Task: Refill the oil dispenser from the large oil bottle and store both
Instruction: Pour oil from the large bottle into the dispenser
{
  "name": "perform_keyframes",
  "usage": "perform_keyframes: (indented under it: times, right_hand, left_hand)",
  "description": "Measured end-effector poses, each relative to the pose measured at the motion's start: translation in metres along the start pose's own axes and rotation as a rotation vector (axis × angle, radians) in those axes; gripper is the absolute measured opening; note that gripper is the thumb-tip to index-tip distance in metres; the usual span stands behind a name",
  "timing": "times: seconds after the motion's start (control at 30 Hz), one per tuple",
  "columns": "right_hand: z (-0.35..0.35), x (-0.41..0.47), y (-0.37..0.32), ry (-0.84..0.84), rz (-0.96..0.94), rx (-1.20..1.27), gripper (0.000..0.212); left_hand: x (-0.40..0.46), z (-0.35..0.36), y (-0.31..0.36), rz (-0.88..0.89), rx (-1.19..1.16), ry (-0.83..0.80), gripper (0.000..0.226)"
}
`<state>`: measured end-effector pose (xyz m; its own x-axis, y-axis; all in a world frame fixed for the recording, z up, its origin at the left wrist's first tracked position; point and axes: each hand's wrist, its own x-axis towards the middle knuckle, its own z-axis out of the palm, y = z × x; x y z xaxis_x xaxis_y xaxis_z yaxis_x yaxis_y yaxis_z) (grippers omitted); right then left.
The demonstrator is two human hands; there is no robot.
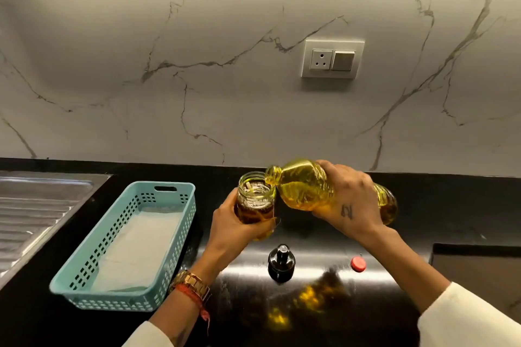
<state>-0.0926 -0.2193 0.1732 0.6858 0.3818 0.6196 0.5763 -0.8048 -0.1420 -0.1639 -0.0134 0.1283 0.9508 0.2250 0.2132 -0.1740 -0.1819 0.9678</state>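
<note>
Oil going from the bottle [307, 187] into the dispenser [256, 200], both held above the counter [324, 284]

My right hand [348, 200] grips the bottle, tipped nearly flat, its mouth right over the dispenser's open rim; my left hand [238, 224] wraps the glass dispenser and keeps it upright, dark oil partway up inside. Below on the counter sit the black pump top [281, 262] and, well to its right, the red cap [358, 264]. The teal basket [84, 294] stands to my left
</note>
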Motion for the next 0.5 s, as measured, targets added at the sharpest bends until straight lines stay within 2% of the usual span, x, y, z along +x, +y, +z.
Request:
perform_keyframes:
  times: [0.13, 0.33, 0.5]
  right_hand:
    - [-0.007, 0.0, -0.006, -0.07, 0.121, 0.252, 0.071]
    - [-0.008, -0.004, 0.004, -0.017, 0.414, 0.732, 0.06]
    - [0.004, -0.019, 0.013, 0.022, 0.582, 0.92, 0.058]
  left_hand:
    - [0.005, 0.003, 0.005, 0.009, -0.031, -0.005, 0.061]
    - [0.007, 0.002, -0.015, -0.023, -0.019, 0.012, 0.061]
    - [0.001, 0.001, -0.055, -0.124, 0.088, 0.072, 0.065]
